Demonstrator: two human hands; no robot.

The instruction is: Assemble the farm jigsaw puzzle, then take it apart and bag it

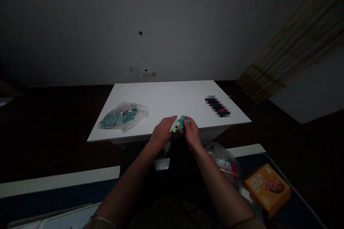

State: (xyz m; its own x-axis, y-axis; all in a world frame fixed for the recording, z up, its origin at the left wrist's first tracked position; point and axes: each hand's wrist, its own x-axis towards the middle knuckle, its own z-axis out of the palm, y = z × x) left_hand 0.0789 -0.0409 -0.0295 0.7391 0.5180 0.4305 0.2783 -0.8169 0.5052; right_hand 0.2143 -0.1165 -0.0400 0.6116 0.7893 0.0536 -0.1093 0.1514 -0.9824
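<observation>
Just over the near edge of the white table (166, 96), both hands come close together around jigsaw puzzle pieces. My left hand (162, 130) is closed on a pale green and yellow puzzle piece (175, 125). Teal is the colour of the puzzle piece (181, 121) gripped between the thumb and fingers of my right hand (192, 132). The two pieces touch or overlap; whether they are interlocked I cannot tell. To the left on the table lies a clear plastic bag (123, 116) with several teal pieces inside.
A dark pixelated object (217, 106) lies on the table's right side. Beside my right forearm are a clear plastic bag (221, 159) with red contents and an orange puzzle box (267, 189) on a dark blue seat. A wall with a socket (149, 73) stands behind the table.
</observation>
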